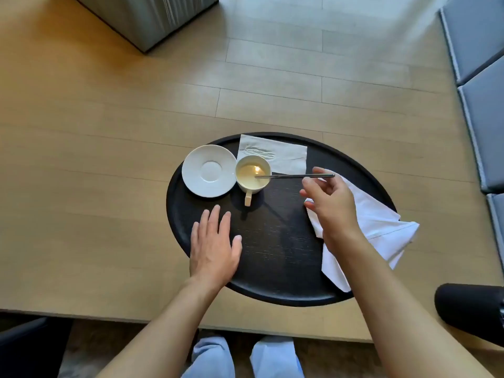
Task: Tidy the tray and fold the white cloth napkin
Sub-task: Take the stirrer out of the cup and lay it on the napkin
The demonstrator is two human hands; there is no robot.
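A round black tray (272, 257) lies on the wooden table. On its far left sits an empty white saucer (209, 170). Beside it stands a white cup (253, 174) of pale liquid, with a metal spoon (289, 176) resting in it, handle pointing right. A white paper napkin (283, 155) lies flat behind the cup. The white cloth napkin (379, 227) lies crumpled over the tray's right rim. My left hand (214, 246) rests flat on the tray's front left. My right hand (331, 203) hovers above the cloth, thumb and forefinger apart on either side of the spoon handle.
The wooden table (109, 132) stretches far to the left and back. A grey block (152, 17) stands at its back left. Blue-grey cushions (482, 77) line the right side. A black object (469, 309) sits at the front right edge. My knees show below the table.
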